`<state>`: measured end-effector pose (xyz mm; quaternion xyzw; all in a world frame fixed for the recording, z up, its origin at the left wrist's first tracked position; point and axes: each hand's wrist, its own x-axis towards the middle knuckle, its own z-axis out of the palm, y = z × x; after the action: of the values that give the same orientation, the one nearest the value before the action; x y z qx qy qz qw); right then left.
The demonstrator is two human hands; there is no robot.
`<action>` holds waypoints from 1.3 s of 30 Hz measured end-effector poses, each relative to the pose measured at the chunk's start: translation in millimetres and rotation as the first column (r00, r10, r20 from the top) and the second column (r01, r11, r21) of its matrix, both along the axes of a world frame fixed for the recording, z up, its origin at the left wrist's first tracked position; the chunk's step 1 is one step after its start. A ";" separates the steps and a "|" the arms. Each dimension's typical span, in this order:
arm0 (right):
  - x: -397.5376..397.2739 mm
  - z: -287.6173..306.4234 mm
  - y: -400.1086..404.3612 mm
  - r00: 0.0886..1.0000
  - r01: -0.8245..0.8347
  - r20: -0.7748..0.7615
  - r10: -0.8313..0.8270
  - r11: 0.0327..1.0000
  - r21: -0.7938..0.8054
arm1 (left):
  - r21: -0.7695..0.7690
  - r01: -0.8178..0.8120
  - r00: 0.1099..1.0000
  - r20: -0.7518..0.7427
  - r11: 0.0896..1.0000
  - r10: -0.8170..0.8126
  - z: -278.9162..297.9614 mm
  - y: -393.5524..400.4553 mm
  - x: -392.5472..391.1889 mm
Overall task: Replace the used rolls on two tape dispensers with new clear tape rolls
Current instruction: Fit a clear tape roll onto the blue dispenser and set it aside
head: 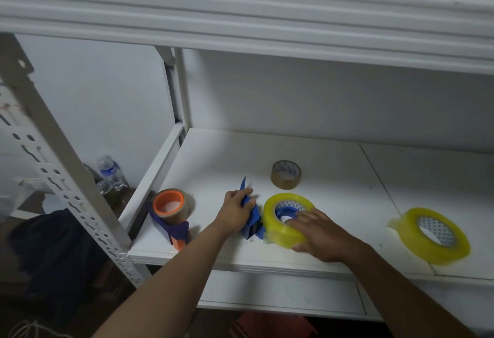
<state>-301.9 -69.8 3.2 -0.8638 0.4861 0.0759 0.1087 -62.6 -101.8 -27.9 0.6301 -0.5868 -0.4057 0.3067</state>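
Observation:
A blue tape dispenser (253, 224) lies on the white shelf (240, 156), and my left hand (236, 210) grips its handle. A yellowish clear tape roll (278, 230) sits over the dispenser's blue hub; my right hand (318, 233) presses on the roll's near side. A second clear roll (434, 238) lies flat at the right. A second dispenser, blue and orange (171, 217), stands at the shelf's left front with a thin brown roll on its orange hub. A loose used brown roll (286, 174) lies farther back.
An upper shelf beam (240, 17) hangs low over the work area. A perforated metal upright (69, 177) stands at the left. A water bottle (109, 170) and dark cloth (53, 244) lie on the floor at the left.

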 end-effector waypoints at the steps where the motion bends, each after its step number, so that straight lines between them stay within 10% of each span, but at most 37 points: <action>1: 1.3 2.3 -1.4 1.000 -0.013 -0.012 0.012 1.000 -0.008 | 0.000 0.001 1.000 -0.004 1.000 -0.001 0.1 0.2 0.2; 26: 59.1 -24.5 3.0 0.929 0.368 0.108 -0.353 0.911 -0.189 | 0.017 0.013 1.000 0.018 1.000 -0.013 1.4 0.3 -0.8; 39: 48.2 -25.8 2.9 0.961 0.266 0.117 -0.251 0.954 -0.140 | 0.010 0.010 0.999 0.042 1.000 -0.010 -2.3 -1.0 -3.3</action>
<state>-253.7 -66.9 -22.6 -0.8012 0.5935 -0.0192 0.0741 -65.9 -102.8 -30.2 0.6372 -0.5943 -0.3966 0.2891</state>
